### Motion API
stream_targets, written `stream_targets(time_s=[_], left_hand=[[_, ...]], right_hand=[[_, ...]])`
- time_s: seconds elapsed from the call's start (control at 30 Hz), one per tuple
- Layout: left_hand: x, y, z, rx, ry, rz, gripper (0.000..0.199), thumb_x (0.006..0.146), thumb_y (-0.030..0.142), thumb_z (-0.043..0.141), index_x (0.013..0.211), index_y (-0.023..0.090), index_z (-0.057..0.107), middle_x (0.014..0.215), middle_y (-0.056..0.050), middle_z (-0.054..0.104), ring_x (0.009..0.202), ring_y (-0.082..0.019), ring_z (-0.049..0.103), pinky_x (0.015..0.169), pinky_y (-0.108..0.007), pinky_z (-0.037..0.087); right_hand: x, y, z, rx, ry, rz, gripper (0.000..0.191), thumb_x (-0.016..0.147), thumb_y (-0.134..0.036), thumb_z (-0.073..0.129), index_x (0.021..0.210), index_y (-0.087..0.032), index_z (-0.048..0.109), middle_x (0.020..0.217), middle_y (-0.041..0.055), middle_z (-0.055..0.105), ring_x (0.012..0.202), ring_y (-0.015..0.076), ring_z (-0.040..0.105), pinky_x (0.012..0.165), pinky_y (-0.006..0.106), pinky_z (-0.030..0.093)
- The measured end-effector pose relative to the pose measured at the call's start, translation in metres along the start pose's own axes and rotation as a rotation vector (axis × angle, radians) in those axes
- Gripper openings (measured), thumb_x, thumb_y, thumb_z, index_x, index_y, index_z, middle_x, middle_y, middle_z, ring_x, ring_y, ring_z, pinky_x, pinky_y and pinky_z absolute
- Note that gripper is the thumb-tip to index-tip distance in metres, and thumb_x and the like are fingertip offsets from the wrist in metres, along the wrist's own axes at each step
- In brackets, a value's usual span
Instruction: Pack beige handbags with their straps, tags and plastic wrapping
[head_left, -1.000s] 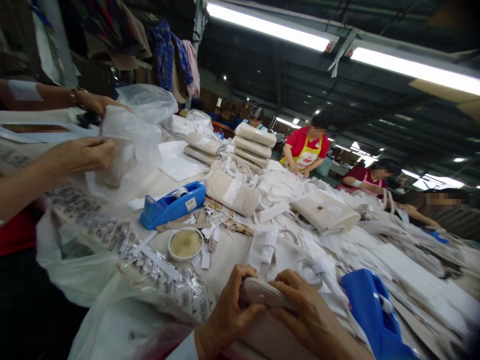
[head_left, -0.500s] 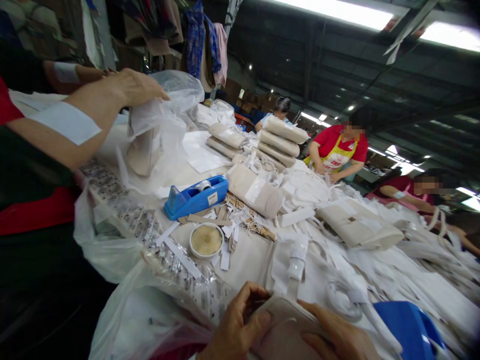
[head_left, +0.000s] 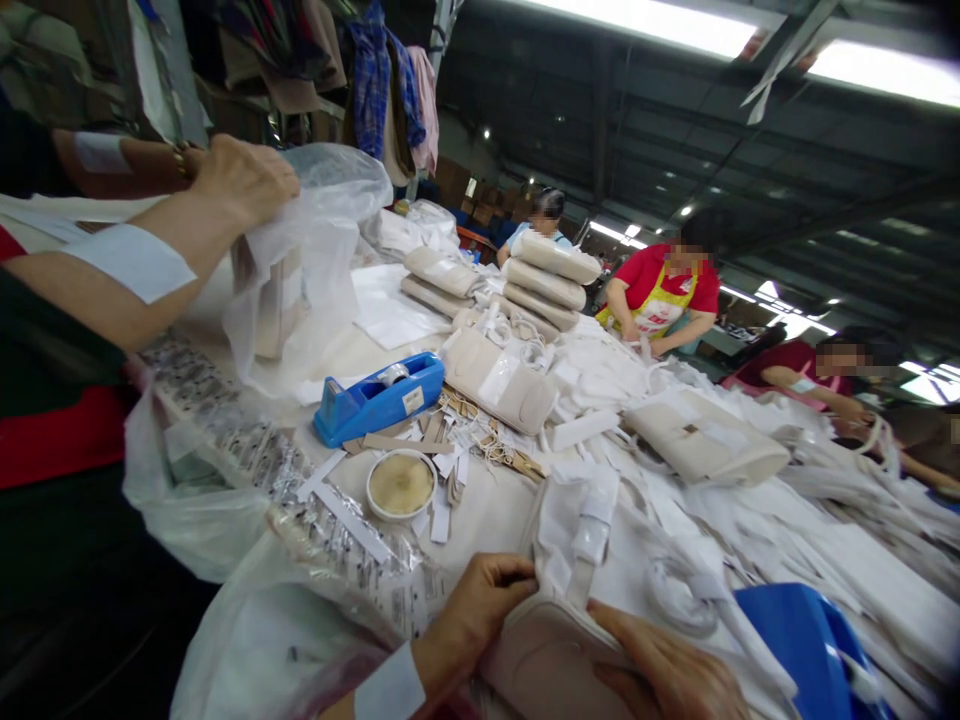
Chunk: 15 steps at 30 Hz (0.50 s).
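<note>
Beige bag (head_left: 551, 655) was held at its edge by left hand (head_left: 480, 612) and right hand (head_left: 666, 660); a slackened grasp might have let it catch the wrapped strap (head_left: 596, 520) nearby.

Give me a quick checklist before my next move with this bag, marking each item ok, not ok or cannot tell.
1. Left hand on the beige bag's upper edge: ok.
2. Right hand at the bag's right side: ok.
3. Whole bag in view: not ok, picture cuts off its lower part.
4. Bag's underside: cannot tell, hidden.
5. White dish upright, apart from both hands: ok.
6. Co-worker's hand away from yours: ok.
</note>
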<state>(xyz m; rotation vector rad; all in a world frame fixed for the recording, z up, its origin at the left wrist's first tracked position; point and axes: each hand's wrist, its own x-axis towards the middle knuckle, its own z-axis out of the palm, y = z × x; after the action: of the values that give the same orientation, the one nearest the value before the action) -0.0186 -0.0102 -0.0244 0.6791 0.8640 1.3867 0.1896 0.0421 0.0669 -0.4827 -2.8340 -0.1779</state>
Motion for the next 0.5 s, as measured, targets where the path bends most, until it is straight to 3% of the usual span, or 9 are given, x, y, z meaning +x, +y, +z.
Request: stream_targets(time_s=[0.1,0.17,0.23,0.3,0.4,0.5], left_hand=[[0.011,0.005,0.000,0.142,-0.009,0.017,0.022,0.069,0.033,0.070,0.068,0.011,0.071,0.064,-0.002,0.062,0.070,-0.018,0.055,0.066,-0.027,0.041],[0.016,0.013,0.002,0.292,0.041,0.108,0.017,0.072,0.030,0.066,0.068,0.013,0.066,0.067,-0.001,0.060,0.067,-0.016,0.053,0.062,-0.025,0.041],[0.018,0.023,0.004,0.464,0.168,0.261,0.011,0.071,0.024,0.065,0.078,0.016,0.062,0.081,-0.001,0.061,0.072,-0.016,0.054,0.062,-0.023,0.042],[0.017,0.033,0.007,0.585,0.196,0.421,0.022,0.071,0.017,0.064,0.093,0.019,0.059,0.100,-0.003,0.059,0.087,-0.018,0.056,0.066,-0.023,0.044],[0.016,0.046,0.010,0.634,-0.064,0.483,0.024,0.078,0.014,0.056,0.101,0.021,0.058,0.111,-0.005,0.057,0.103,-0.020,0.054,0.075,-0.024,0.046],[0.018,0.053,0.011,0.578,-0.225,0.381,0.020,0.078,0.013,0.056,0.097,0.020,0.057,0.101,-0.003,0.056,0.095,-0.018,0.055,0.076,-0.025,0.045]], right_hand=[[0.001,-0.003,0.001,-0.030,-0.002,-0.005,0.029,0.088,-0.019,0.055,0.117,-0.018,0.056,0.104,0.0055,0.074,0.088,0.0146,0.073,0.076,0.015,0.056],[0.000,-0.005,0.001,-0.032,-0.004,0.005,0.030,0.088,-0.016,0.054,0.118,-0.018,0.055,0.108,0.0060,0.073,0.093,0.0150,0.072,0.080,0.017,0.056],[0.000,-0.009,0.001,-0.012,-0.024,0.035,0.031,0.088,-0.016,0.055,0.118,-0.018,0.055,0.111,0.0066,0.072,0.097,0.0162,0.071,0.082,0.019,0.056],[0.001,-0.013,-0.001,0.023,-0.063,0.096,0.030,0.087,-0.017,0.056,0.117,-0.019,0.057,0.112,0.0068,0.072,0.097,0.0179,0.071,0.082,0.022,0.056],[0.003,-0.020,-0.003,0.092,-0.119,0.203,0.027,0.087,-0.015,0.054,0.113,-0.019,0.059,0.110,0.0079,0.072,0.097,0.0212,0.070,0.079,0.028,0.056],[0.005,-0.025,-0.004,0.166,-0.145,0.267,0.023,0.086,-0.013,0.053,0.107,-0.018,0.061,0.109,0.0084,0.071,0.097,0.0237,0.069,0.078,0.032,0.054]])
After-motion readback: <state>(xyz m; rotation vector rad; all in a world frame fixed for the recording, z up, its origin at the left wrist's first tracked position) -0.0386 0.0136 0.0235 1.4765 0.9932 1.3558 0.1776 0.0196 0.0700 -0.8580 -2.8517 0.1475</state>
